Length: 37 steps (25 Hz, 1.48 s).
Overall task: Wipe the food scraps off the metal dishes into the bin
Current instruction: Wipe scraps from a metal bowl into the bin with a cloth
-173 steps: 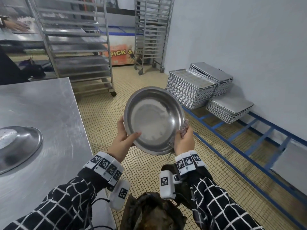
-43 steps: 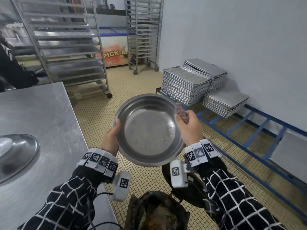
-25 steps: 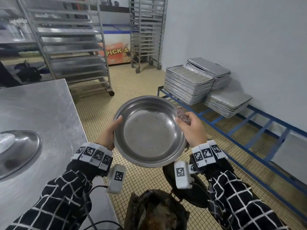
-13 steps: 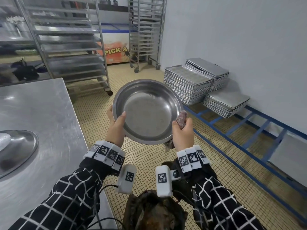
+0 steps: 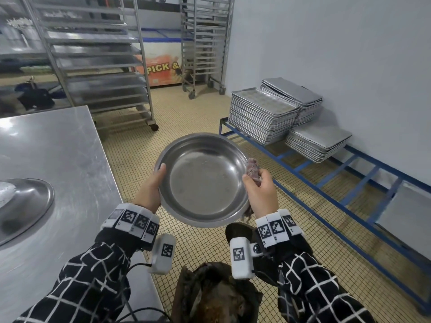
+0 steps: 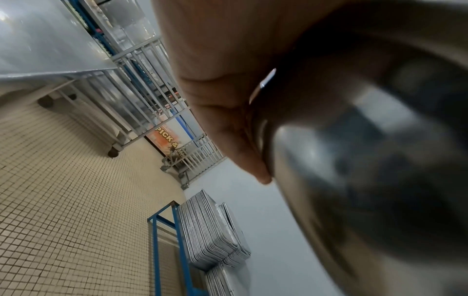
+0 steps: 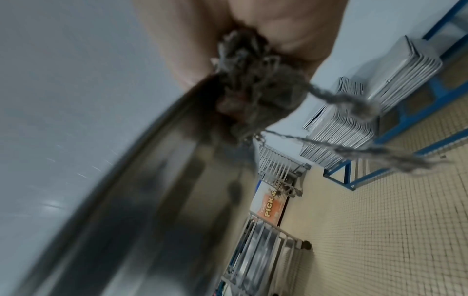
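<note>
Nearest us, the bin [image 5: 217, 297] sits low between our sleeves. Above it our left hand [image 5: 149, 190] grips the metal dish [image 5: 203, 180] by its left rim, thumb over the edge. Our right hand [image 5: 261, 194] clutches a frayed cloth [image 5: 253, 170] at the right rim. The steel surface [image 5: 58, 159] runs along our left, bearing another dish [image 5: 23, 203] near its edge. Tiled floor [image 5: 186, 117] lies open ahead, to the wheeled racks [image 5: 98, 66]. Tray stacks [image 5: 263, 115] rest on a blue frame [image 5: 338, 183] by the wall.
</note>
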Each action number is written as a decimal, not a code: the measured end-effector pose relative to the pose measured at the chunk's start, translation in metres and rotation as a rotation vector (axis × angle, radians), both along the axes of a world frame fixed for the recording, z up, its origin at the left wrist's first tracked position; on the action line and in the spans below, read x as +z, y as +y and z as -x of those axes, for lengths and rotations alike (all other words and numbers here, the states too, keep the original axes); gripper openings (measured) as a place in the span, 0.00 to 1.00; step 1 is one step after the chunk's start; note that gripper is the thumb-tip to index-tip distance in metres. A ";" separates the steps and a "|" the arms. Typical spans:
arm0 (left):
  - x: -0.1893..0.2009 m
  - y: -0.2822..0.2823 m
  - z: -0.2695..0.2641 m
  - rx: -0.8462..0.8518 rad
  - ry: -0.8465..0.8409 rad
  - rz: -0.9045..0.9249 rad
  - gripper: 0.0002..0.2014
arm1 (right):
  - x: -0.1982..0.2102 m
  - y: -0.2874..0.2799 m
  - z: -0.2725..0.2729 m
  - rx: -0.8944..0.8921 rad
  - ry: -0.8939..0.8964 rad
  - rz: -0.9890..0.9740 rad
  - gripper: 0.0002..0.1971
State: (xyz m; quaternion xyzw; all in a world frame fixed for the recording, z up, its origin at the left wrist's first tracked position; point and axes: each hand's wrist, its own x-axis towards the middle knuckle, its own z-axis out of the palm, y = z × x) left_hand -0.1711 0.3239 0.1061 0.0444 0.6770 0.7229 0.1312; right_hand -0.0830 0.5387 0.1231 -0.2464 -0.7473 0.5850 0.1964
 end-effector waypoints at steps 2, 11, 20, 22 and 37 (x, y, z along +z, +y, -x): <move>0.003 0.010 -0.007 0.081 0.040 -0.101 0.17 | -0.004 -0.011 0.002 -0.045 0.020 0.083 0.08; -0.007 0.027 -0.011 -0.022 0.029 0.005 0.26 | -0.006 -0.024 0.004 -0.093 0.062 0.141 0.16; -0.014 -0.013 0.001 -0.015 -0.013 -0.142 0.15 | 0.004 0.010 0.003 0.116 -0.048 0.015 0.05; -0.012 -0.008 0.000 0.049 0.031 -0.073 0.15 | 0.002 0.003 0.002 0.058 -0.017 0.038 0.08; -0.001 0.021 0.003 -0.059 0.064 0.051 0.22 | 0.003 -0.012 0.016 -0.051 0.084 0.117 0.16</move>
